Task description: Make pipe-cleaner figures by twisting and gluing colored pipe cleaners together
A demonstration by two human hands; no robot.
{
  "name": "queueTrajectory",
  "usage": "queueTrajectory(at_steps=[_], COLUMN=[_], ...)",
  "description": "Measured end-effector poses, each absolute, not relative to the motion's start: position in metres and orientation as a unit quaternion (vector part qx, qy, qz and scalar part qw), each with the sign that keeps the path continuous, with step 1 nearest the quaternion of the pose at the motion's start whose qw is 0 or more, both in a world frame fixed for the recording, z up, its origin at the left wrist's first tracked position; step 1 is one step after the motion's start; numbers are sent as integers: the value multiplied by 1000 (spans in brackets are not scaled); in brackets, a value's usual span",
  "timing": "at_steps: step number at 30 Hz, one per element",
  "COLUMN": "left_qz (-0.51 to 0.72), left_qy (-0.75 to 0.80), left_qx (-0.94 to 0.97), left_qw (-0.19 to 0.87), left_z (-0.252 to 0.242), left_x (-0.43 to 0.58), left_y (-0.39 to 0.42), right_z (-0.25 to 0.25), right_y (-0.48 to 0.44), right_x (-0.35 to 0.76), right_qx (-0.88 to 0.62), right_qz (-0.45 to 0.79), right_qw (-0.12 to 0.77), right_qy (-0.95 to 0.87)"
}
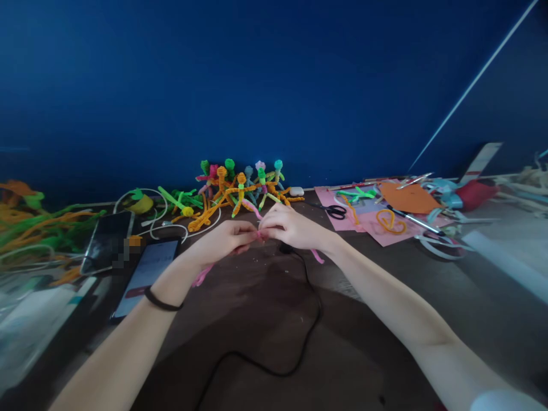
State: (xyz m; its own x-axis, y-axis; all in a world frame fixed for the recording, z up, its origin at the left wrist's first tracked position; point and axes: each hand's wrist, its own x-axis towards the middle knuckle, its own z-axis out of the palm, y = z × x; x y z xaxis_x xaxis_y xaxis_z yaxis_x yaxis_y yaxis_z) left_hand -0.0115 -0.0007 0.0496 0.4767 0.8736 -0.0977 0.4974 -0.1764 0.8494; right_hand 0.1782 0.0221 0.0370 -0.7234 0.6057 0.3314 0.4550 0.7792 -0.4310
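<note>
Between my two hands is a pink pipe cleaner (317, 256), pinched near the middle of the table. My left hand (226, 240) has thumb and forefinger closed on it, and a pink length hangs below that wrist. Fingertips of my right hand (287, 226) meet the left ones and grip the same fuzzy stem; pink ends stick out above and below this hand. How the stem is bent between the fingers is hidden. Just behind my hands stand several small pipe-cleaner figures (241, 182) in orange, green, pink and blue.
A phone (148, 277) and a dark tablet-like device (107, 237) lie at left, near heaped green and orange pipe cleaners (25, 228). Scissors (337, 212), pink paper (377, 231) and orange paper (409, 197) are at right. A black cable (314, 319) crosses the table in front.
</note>
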Motion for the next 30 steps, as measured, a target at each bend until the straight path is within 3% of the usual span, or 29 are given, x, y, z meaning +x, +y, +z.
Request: queueTrajectory(at_steps=[14,18,24,30], left_qz=[229,235,243,244], left_qy=[504,503,494,494], left_qx=[723,724,745,770], left_qw=[414,410,377,321], left_z=[45,45,46,47], left_x=[-14,-13,-12,-14], left_y=[3,3,2,4], right_z=[37,36,34,36], right_y=[14,16,14,13], right_x=[176,174,169,168], right_qx=[-323,-288,-353,-376], right_qz=[-69,6,271,291], right_qw=[250,280,266,278], right_qy=[-910,-916,-855,-835])
